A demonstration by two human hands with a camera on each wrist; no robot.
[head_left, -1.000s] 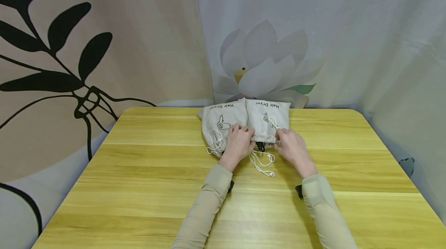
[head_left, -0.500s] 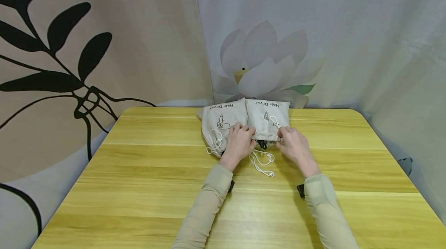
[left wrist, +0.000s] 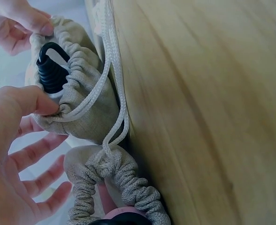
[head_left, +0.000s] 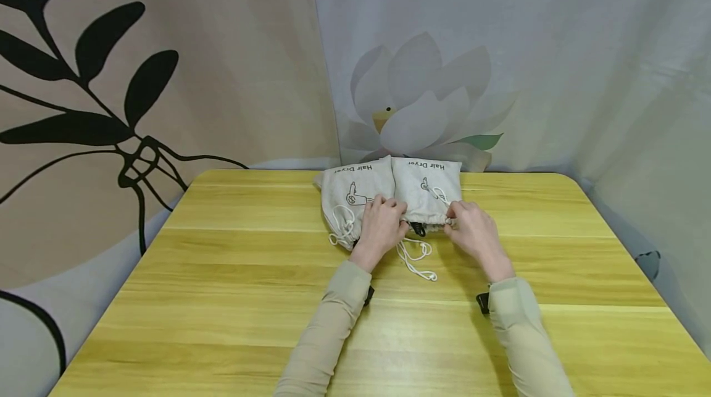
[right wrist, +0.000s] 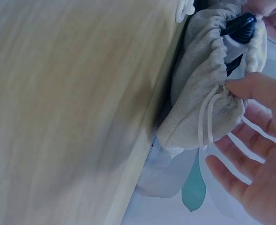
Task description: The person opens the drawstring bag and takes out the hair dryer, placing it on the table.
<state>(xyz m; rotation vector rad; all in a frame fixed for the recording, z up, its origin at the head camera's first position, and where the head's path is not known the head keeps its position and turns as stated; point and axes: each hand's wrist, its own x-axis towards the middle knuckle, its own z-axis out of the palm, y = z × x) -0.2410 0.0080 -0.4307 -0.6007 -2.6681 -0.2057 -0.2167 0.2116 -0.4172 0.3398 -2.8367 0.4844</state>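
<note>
Yellowish wooden table (head_left: 222,329) before a printed curtain (head_left: 255,76), with a pale drawstring bag (head_left: 413,196) at its far edge, between the two hands. Left hand (head_left: 382,224) and right hand (head_left: 474,233) each pinch the gathered rim between thumb and fingers, at opposite ends, apparently to part the mouth. Between the thumbs, a black coiled cord (left wrist: 52,75) shows inside. Left of the left fingers lies a second bag (head_left: 355,181), containing an unidentified pink-and-black object (left wrist: 123,214). White drawstring (head_left: 429,275), seemingly slack, trails between the wrists.
</note>
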